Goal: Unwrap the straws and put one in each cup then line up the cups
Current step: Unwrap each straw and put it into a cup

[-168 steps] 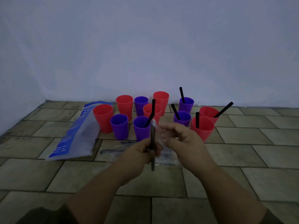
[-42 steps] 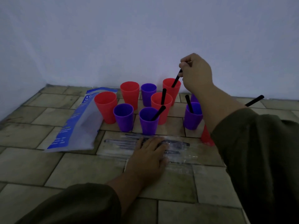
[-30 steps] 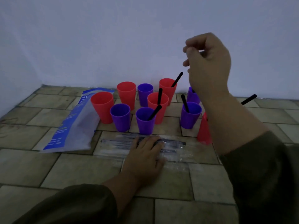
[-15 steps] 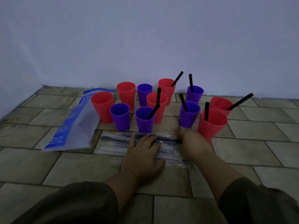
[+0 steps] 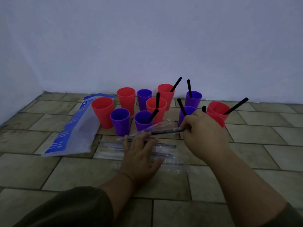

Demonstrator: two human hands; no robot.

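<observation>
Pinched a wrapped straw (image 5: pixel 164 132) by its right end between the thumb and curled fingers of the right hand (image 5: pixel 205 133). Held that end raised above the tiled floor (image 5: pixel 49 171), in front of the cups, with the other end slanting down past the fingertips of the left hand (image 5: pixel 139 154). Pressed the left hand flat, fingers straight and spread, gripping nothing, on the pile of wrapped straws (image 5: pixel 165 151) lying on the floor just before the cluster. Behind, counted seven cups with a black straw (image 5: pixel 176 84) in each, and four without: two red cups (image 5: pixel 102 112) and two purple cups (image 5: pixel 120 122), all on the cluster's left. Found a blue-and-clear bag (image 5: pixel 73 128) lying flat just beside the leftmost red one, and a pale wall (image 5: pixel 147 46) close behind.
</observation>
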